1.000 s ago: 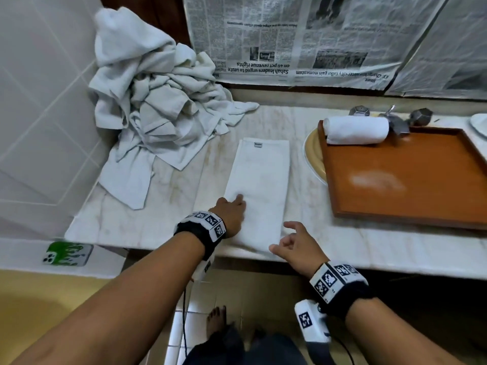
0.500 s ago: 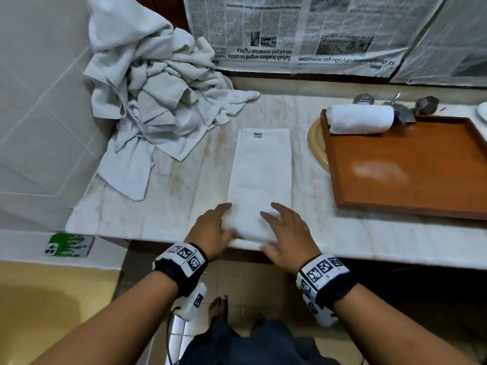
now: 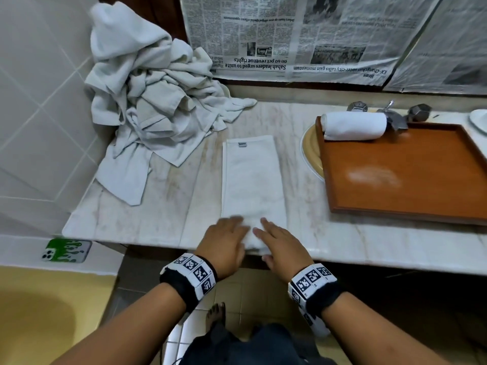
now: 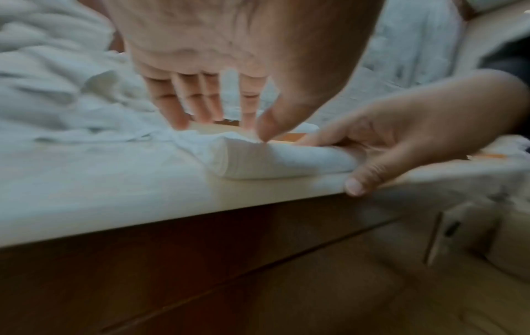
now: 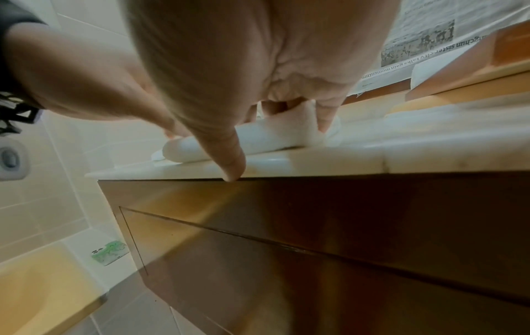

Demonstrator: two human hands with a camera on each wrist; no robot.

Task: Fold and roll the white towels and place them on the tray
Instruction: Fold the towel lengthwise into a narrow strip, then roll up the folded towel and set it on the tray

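A white towel [image 3: 253, 177], folded into a long strip, lies on the marble counter [image 3: 163, 206], pointing away from me. Its near end is turned up into a short roll [image 4: 275, 163] at the counter's front edge. My left hand [image 3: 228, 239] and right hand [image 3: 278, 242] press on that roll side by side, fingers fairly straight. In the left wrist view my left thumb touches the roll's top. My right thumb [image 5: 232, 163] rests on the counter's edge. One rolled towel [image 3: 354, 126] lies at the back of the brown tray [image 3: 405, 185]. A heap of loose white towels [image 3: 155, 109] fills the back left corner.
The tray covers a yellow basin [image 3: 311, 154] with a metal tap [image 3: 390, 114] behind it. Newspaper [image 3: 303, 38] hangs on the back wall. A phone in a green case [image 3: 67, 250] lies on the ledge at the lower left, beside a yellow tub.
Both hands came together at the towel's near end. The right hand, off the edge before, now lies on the cloth, and the end has turned up into a small roll.
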